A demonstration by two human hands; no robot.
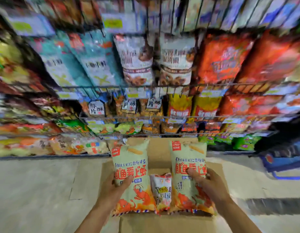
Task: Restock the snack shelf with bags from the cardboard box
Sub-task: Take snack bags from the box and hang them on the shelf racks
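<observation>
I'm holding two bags over the cardboard box (160, 153) at six o'clock, my left hand (118, 184) gripping the left bag (131, 158) and my right hand (207, 181) gripping the right bag (186, 158). One third bag (161, 188) is lying between them. I reckon I'm mid-pickup; next, both are needing a free slot on the snack shelf (145, 117) at twelve o'clock.

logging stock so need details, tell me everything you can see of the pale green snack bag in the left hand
The pale green plastic snack bag looks puffy and sealed, printed with red-orange characters, a red corner logo, and an orange lobster and octopus near the bottom. It is held over the open brown cardboard box, printed front toward the camera, the left hand gripping its lower left edge, thumb across the front.
</observation>
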